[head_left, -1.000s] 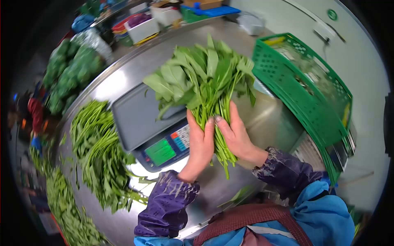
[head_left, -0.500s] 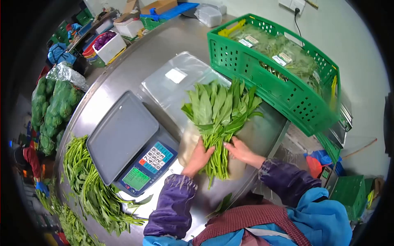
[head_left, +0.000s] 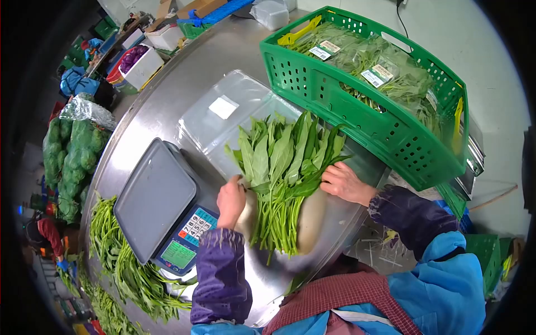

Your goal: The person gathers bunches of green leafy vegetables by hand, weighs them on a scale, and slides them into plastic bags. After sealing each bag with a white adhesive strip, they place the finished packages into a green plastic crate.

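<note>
A bunch of leafy green vegetables (head_left: 285, 162) lies on the steel table, its leaves away from me and its stems toward me. Under and beyond it are clear plastic bags (head_left: 223, 131), with a white label on them. My left hand (head_left: 230, 202) is at the left side of the bunch, fingers curled in. Against the leaves on the right, my right hand (head_left: 347, 183) has its fingers bent and pressed together. Whatever either hand pinches there is too small or hidden to name.
A digital scale (head_left: 159, 195) with a grey pan stands at left, beside loose greens (head_left: 131, 268). At upper right is a green crate (head_left: 335, 89) holding bagged, labelled greens. Netted green vegetables (head_left: 75, 156) and a person in red sleeves (head_left: 50, 237) are farther left.
My hands have left the stems and moved apart and farther up, to either side of the leaves. The bunch now lies with its stems more spread.
</note>
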Demonstrator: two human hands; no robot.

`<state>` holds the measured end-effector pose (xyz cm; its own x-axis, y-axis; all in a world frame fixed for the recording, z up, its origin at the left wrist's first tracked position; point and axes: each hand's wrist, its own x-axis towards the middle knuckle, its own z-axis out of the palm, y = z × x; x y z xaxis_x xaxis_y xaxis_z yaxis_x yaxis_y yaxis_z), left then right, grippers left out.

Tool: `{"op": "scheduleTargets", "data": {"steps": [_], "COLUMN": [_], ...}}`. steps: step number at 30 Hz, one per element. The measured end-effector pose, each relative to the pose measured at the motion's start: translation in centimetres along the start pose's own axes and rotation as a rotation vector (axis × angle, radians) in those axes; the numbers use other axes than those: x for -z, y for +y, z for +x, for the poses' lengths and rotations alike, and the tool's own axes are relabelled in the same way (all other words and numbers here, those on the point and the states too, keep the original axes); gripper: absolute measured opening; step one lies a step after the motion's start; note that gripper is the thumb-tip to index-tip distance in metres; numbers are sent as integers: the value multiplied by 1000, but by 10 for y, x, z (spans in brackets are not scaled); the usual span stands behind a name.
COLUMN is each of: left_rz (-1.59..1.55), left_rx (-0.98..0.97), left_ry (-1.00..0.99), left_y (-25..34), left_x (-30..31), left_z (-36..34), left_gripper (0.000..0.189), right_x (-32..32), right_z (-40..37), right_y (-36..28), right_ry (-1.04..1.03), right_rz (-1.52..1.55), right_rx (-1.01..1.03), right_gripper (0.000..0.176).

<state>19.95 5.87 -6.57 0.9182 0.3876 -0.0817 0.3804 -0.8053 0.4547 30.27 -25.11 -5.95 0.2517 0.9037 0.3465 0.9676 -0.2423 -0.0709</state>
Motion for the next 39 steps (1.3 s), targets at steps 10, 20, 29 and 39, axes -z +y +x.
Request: {"op": "scheduleTargets", "data": {"steps": [10, 20, 29, 39], "left_rz": [-212, 116, 61, -66], "left_rx": [-291, -919, -978, -847], "left_ry": [-73, -298, -98, -232], "left_y": [60, 117, 108, 80], "left_x": [45, -1, 32, 35], "left_z": [-43, -151, -174, -194], "left_gripper": [28, 51, 31, 10], "right_x": [85, 111, 58, 82], "right_z": [-6, -50, -20, -42], "right_y": [-105, -145, -98, -124], "right_ry": [-202, -838, -698, -803], "right_rz": [100, 785, 907, 725], "right_rx": [174, -132, -259, -327], "right_gripper": [9, 14, 81, 88]}}
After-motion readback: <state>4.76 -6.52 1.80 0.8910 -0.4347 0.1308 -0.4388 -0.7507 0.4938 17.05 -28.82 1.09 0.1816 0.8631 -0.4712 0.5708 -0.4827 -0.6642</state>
